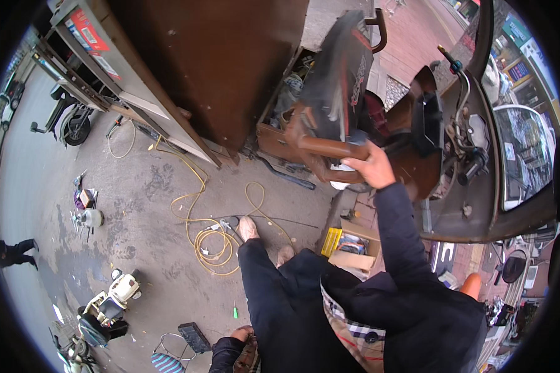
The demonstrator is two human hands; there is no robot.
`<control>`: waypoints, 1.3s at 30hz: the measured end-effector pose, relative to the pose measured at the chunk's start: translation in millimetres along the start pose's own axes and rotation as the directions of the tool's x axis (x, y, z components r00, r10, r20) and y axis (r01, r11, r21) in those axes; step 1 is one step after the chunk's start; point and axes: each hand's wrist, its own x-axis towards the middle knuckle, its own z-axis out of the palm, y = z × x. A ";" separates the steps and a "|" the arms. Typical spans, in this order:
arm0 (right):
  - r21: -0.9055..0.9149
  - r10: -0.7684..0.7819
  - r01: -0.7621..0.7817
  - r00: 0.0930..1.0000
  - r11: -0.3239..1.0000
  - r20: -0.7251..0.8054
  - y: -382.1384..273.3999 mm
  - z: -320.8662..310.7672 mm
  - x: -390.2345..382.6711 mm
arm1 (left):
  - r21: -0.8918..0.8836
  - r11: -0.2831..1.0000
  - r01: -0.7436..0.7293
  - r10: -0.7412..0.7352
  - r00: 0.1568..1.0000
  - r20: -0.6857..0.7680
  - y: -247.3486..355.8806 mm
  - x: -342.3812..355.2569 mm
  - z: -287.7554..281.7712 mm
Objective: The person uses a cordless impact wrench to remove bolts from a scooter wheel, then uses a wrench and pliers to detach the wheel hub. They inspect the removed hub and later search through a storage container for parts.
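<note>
My right hand (pixel 376 166) is closed around the brown tubular bar (pixel 333 147) of a seat frame. The frame belongs to a black seat (pixel 339 74), which stands tipped up and is smeared by motion. Below it is an open brown box (pixel 274 142) crammed with tools and loose items. My left hand (pixel 242 334) is low beside my left leg, far from the seat; its fingers are mostly hidden, so I cannot tell whether it holds anything.
A brown vehicle cab with handlebars (pixel 460 93) and a windshield (pixel 524 155) stands on the right. Coiled yellow hose (pixel 213 252) lies by my feet. A cardboard box (pixel 354 245), a green-handled screwdriver (pixel 235 312) and a cream scooter (pixel 121 292) are nearby. A pedestrian (pixel 18 252) is far left.
</note>
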 end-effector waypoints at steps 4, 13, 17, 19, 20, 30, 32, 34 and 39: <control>0.218 0.285 -0.266 0.956 0.939 -0.062 64.6 -86.8 -71.2 | 0.512 0.814 -0.273 0.314 0.949 0.006 -83.1 1.1 27.7; 0.852 0.730 -0.180 0.618 0.492 -0.292 246.9 -95.1 -143.7 | 0.775 0.507 -0.377 0.473 0.873 0.115 -23.4 -47.7 -38.3; 0.869 0.817 -0.264 0.527 0.417 -0.232 268.2 -100.0 -159.0 | -0.133 0.960 -0.248 0.231 0.964 -0.131 67.3 -55.2 -58.2; 0.878 0.840 -0.272 0.494 0.394 -0.224 266.6 -101.7 -159.1 | 0.024 0.949 -0.314 0.314 0.936 -0.162 95.9 -55.3 -73.3; 0.853 0.840 -0.309 0.488 0.421 -0.238 263.1 -102.6 -159.6 | 0.401 0.842 -0.360 0.434 0.894 -0.111 106.2 -57.0 -89.4; 0.656 0.890 -0.658 0.453 0.369 -0.047 176.4 -35.8 -204.8 | 0.380 0.923 -0.059 0.190 0.929 -0.318 223.5 -64.1 -155.7; 0.558 0.861 -0.725 0.508 0.404 0.036 153.9 -3.0 -198.1 | 0.314 0.944 -0.098 0.203 0.925 -0.321 248.4 -67.8 -158.6; 0.502 0.822 -0.743 0.560 0.443 0.105 128.3 27.3 -175.6 | 0.521 0.830 -0.201 0.367 0.899 -0.238 262.3 -75.6 -164.5; 0.488 0.555 -0.588 0.800 0.646 0.229 79.2 68.1 -57.5 | -0.520 0.851 0.074 -0.219 0.950 -0.224 295.2 -76.9 -209.7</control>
